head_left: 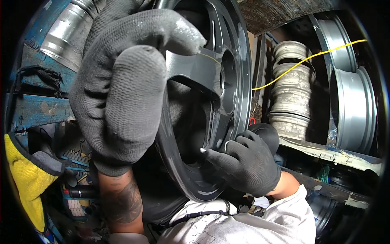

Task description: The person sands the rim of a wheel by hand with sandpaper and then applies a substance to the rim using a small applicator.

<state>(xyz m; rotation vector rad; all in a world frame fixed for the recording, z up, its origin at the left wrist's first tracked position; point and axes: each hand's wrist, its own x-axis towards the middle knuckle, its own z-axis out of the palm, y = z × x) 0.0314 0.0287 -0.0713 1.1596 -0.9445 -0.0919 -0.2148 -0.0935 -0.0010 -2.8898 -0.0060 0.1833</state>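
Note:
A dark grey spoked wheel (195,69) stands on edge in the middle, close to my body. My left hand (126,89), in a grey knit glove, is large and near the camera at the wheel's left side. Its fingers are curled and one bent fingertip, shiny and whitish, lies in front of a spoke; anything within the fingers is hidden. My right hand (248,162), in a dark glove, is wrapped round the wheel's lower right rim. One of its fingers points left across the opening, with a white tip.
Stacked worn wheels (290,89) and silver rims (357,110) fill a rack at the right, crossed by a yellow cord (308,59). A metal cylinder (67,34) lies upper left on blue framing. A yellow cloth (28,183) hangs lower left.

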